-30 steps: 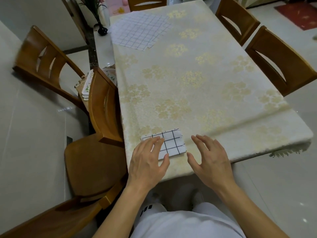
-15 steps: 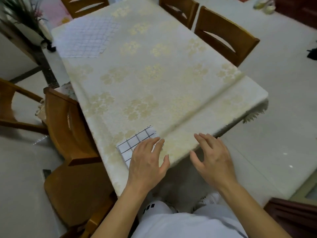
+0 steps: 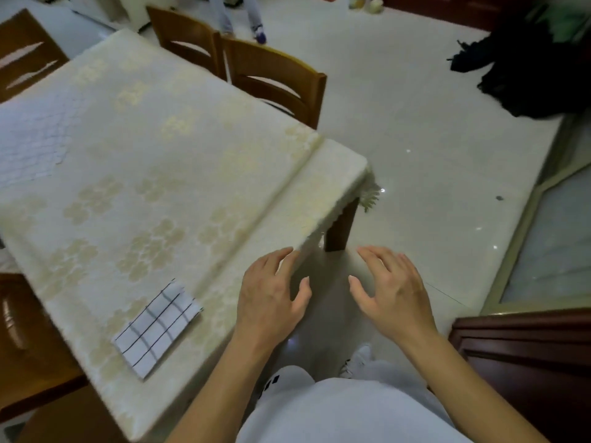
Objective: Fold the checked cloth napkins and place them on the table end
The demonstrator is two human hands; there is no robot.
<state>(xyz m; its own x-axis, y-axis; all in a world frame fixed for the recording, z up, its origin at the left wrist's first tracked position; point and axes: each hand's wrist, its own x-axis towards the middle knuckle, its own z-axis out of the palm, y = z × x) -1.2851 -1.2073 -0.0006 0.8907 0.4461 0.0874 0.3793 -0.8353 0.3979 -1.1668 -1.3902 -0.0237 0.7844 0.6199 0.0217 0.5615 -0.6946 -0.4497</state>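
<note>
A folded white napkin with dark check lines [image 3: 158,327] lies flat on the near end of the table [image 3: 166,174], close to its edge. A second checked napkin [image 3: 30,142], unfolded and blurred, is spread at the far left of the table. My left hand [image 3: 271,302] hovers to the right of the folded napkin, over the table's near edge, fingers spread and holding nothing. My right hand [image 3: 391,292] is open too, off the table and above the floor.
A cream flowered tablecloth covers the table. Two wooden chairs [image 3: 271,81] stand at the far side, another chair [image 3: 28,340] at the near left. A dark wooden cabinet [image 3: 527,356] is at the lower right. A dark heap [image 3: 537,68] lies on the floor.
My left hand has come off the folded napkin and moved right. The view has swung to the right, so the table now sits at the left and both hands are near its corner.
</note>
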